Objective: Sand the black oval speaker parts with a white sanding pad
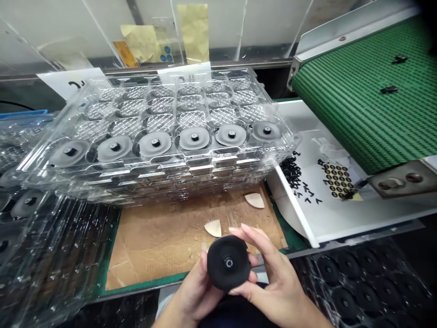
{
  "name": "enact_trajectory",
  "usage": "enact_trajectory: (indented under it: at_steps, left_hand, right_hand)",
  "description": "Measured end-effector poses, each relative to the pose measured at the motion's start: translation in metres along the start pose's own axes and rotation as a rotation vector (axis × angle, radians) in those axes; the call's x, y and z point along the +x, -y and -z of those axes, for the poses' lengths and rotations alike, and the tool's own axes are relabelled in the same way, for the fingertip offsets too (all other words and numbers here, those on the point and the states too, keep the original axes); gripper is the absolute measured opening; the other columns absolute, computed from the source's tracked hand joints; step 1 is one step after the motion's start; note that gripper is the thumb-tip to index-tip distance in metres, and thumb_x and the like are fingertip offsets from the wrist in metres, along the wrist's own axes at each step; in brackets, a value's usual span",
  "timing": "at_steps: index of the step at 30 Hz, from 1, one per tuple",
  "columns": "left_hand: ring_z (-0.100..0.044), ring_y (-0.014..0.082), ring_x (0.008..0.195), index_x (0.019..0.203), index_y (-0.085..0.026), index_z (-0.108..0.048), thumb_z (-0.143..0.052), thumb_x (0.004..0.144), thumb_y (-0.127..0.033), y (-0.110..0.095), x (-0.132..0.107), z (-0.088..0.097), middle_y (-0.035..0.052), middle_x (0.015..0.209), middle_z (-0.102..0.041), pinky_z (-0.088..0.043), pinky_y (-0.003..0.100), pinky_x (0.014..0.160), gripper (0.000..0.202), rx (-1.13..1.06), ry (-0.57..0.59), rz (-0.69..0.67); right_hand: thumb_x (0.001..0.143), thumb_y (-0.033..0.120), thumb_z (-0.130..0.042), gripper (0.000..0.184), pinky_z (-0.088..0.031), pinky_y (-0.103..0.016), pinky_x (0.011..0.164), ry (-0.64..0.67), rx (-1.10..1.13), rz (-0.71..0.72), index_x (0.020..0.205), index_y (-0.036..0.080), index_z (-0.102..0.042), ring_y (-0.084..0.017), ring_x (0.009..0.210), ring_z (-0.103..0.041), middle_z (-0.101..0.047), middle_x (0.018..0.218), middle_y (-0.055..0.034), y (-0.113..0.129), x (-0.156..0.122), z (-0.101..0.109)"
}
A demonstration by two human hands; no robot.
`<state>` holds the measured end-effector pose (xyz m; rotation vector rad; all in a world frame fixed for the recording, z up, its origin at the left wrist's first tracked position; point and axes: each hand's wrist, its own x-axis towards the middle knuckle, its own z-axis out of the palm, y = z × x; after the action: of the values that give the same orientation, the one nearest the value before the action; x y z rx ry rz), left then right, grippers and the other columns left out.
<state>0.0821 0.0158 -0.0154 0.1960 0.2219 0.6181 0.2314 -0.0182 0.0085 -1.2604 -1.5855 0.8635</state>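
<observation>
Between my two hands is a round black disc with a small raised centre, its face turned up toward me. My left hand grips the disc's left edge from below. On the other side, my right hand has its thumb at the lower edge and fingers at the upper right edge. Just beyond the disc, a small cream wedge-shaped piece lies on the brown cardboard. Another cream wedge rests farther right. Behind them, a stacked clear plastic tray has similar discs along its front row.
A white bin at right holds small black parts and a sheet of round stickers. Above it slopes a green conveyor belt. More clear trays stand at left; another tray of black discs sits low at right.
</observation>
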Motion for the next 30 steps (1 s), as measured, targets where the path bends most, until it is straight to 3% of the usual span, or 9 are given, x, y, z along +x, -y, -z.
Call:
enact_trajectory:
  at_steps: [11, 16, 25, 30]
  left_hand:
    - [-0.068, 0.0181, 0.083, 0.108, -0.017, -0.069, -0.057, 0.078, -0.055, -0.001, -0.003, 0.003, 0.0091, 0.099, -0.073, -0.05, 0.026, 0.074, 0.05, 0.013, -0.107, 0.014]
    - [-0.068, 0.0184, 0.082, 0.108, -0.017, -0.069, -0.057, 0.078, -0.055, -0.003, -0.006, 0.004, 0.0103, 0.098, -0.073, -0.05, 0.024, 0.069, 0.05, -0.01, -0.099, 0.023]
    - [-0.068, 0.0184, 0.08, 0.104, -0.017, -0.071, -0.058, 0.077, -0.056, -0.006, -0.008, 0.006, 0.0091, 0.094, -0.074, -0.051, 0.026, 0.072, 0.049, -0.012, -0.162, 0.003]
    - [-0.068, 0.0214, 0.092, 0.117, -0.02, -0.063, -0.047, 0.084, -0.056, -0.006, -0.01, 0.016, 0.0115, 0.109, -0.071, -0.048, 0.031, 0.083, 0.051, 0.043, -0.283, 0.038]
  right_hand:
    - [0.073, 0.023, -0.074, 0.082, -0.043, -0.032, 0.103, 0.014, 0.068, -0.061, 0.14, 0.038, -0.029, -0.019, 0.121, -0.051, -0.053, 0.132, -0.0018, -0.001, -0.002, -0.006]
    - [0.07, 0.024, -0.077, 0.086, -0.042, -0.034, 0.103, 0.023, 0.079, -0.128, 0.139, 0.041, -0.028, -0.02, 0.12, -0.051, -0.054, 0.131, -0.0005, -0.003, -0.001, -0.01]
    - [0.067, 0.025, -0.08, 0.087, -0.044, -0.037, 0.101, 0.034, 0.078, -0.187, 0.138, 0.038, -0.031, -0.021, 0.118, -0.054, -0.056, 0.129, -0.0022, -0.003, 0.002, -0.019]
    - [0.073, 0.026, -0.073, 0.067, -0.051, -0.036, 0.092, -0.106, -0.107, -0.26, 0.132, 0.028, -0.042, -0.023, 0.113, -0.058, -0.059, 0.127, -0.0074, -0.024, -0.01, -0.021]
